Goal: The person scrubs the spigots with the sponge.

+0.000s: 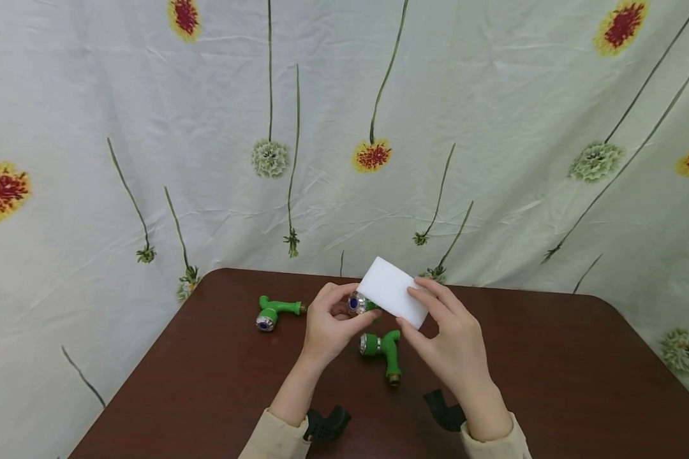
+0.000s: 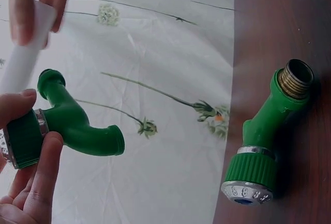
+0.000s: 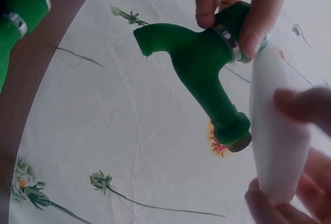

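A white flower-printed cloth [image 1: 333,95] hangs behind your dark reddish-brown table [image 1: 551,370]. Over the table, your right hand [image 1: 456,344] pinches a white rectangular foam-like block [image 1: 387,287] just beside the green, silver-trimmed tap [image 2: 72,123] your left hand [image 1: 330,328] grips by its knob. Another green tap [image 1: 271,311] lies leftward, a third green tap [image 1: 389,354] between your forearms.

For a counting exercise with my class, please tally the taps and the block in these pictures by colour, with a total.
Green: 3 (held tap, far tap on the table, near tap on the table)
White: 1 (held block)
Total: 4
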`<state>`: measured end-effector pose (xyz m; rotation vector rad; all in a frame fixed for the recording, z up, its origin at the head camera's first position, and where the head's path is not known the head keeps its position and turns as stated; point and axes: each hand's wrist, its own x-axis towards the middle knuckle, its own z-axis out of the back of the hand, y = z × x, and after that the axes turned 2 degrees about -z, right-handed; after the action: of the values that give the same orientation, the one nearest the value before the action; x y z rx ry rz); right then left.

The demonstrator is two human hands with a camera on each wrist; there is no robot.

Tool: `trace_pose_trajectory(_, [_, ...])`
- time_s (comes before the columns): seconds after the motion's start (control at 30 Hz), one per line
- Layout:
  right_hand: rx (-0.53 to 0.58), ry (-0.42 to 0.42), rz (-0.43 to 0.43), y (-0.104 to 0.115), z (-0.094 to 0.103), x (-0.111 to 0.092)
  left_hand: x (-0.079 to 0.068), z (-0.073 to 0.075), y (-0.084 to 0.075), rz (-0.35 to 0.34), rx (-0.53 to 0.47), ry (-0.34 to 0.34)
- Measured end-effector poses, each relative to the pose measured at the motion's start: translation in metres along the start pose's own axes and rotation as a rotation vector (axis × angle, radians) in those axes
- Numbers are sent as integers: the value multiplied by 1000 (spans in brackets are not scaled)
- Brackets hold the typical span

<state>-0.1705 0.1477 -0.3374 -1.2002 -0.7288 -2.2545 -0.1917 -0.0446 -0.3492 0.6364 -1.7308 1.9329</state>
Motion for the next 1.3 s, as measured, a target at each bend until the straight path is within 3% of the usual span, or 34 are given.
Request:
trace_pose_trajectory(0.1, [-25, -24, -29, 0, 0, 0, 0, 0, -2, 17, 7, 3])
trace_pose_trajectory(0.27, [39, -14, -35, -1, 1, -1, 1, 2, -2, 63, -17, 23])
trace_pose_trajectory(0.4, [-32, 0, 10, -4, -1, -1, 1, 3, -1, 108, -45, 57])
trace_pose_trajectory(0.6, [-47, -56, -38, -6, 1, -1, 0, 4, 0, 157, -66, 99])
trace_pose_trajectory(0.8, [-49, 4, -15, -8, 1, -1, 1, 4, 0, 126, -68, 79])
trace_pose_trajectory(1.0, [-53, -44, -71, -7, 3, -1, 0, 4, 0, 137, -60, 62])
trace_pose_trajectory(1.17, [-7, 11, -39, -9, 6, 0, 0, 3, -1, 135, -34, 23])
trace_pose_trajectory(1.3, [-28, -13, -71, -11, 8, -1, 0, 2, -3, 130, 0, -8])
